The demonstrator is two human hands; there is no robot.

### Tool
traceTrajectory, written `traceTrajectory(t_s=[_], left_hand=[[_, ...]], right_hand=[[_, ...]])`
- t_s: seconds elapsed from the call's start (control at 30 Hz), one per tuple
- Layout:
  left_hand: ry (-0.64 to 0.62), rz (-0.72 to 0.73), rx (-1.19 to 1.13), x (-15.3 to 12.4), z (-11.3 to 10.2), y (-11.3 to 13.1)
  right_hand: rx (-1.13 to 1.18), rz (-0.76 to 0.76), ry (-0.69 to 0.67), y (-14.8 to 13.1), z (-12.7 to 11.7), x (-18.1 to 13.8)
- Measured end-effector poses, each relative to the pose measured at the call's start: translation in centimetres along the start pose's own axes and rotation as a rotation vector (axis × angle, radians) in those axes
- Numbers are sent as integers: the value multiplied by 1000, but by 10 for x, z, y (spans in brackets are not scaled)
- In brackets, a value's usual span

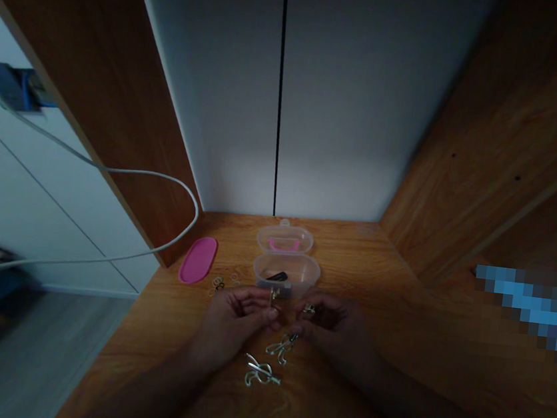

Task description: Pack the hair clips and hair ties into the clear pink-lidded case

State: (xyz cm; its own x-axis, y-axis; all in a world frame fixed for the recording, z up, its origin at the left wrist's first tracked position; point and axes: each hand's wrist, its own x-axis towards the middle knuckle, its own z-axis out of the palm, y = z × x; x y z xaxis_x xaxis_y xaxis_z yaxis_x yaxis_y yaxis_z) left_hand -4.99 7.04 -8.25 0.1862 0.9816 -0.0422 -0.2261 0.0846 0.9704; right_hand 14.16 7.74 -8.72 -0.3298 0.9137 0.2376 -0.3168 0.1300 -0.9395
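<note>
My left hand (240, 322) pinches a small gold-coloured metal piece (274, 297) upright between thumb and fingers; its exact kind is too small to make out. Close by, my right hand (333, 326) grips another small shiny metal piece (309, 310). Below them, two silver looped metal clips (262, 373) (281, 348) lie on the wooden surface, one partly behind my right fingers. Just beyond my hands stands an open clear plastic box (306, 272) with a pink handle (284, 246) on its lid. A dark object (277, 277) is inside it.
A pink oval tray or lid (198, 260) lies at the left edge of the wooden surface (353, 258). Several small rings (218, 284) are near it. A white cable (161, 175) loops in from the left. Wooden panels (490, 159) flank the white back wall (350, 110).
</note>
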Motion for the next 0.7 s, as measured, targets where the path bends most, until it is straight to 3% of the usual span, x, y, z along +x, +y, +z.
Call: traceTrajectory(t_s=[0.37, 0.7], left_hand=[[-11, -46, 62, -4, 4, 7], [-11, -7, 208, -6, 3, 9]], right_hand=[[19, 36, 45, 0, -1, 1], [-316, -88, 55, -3, -8, -1]])
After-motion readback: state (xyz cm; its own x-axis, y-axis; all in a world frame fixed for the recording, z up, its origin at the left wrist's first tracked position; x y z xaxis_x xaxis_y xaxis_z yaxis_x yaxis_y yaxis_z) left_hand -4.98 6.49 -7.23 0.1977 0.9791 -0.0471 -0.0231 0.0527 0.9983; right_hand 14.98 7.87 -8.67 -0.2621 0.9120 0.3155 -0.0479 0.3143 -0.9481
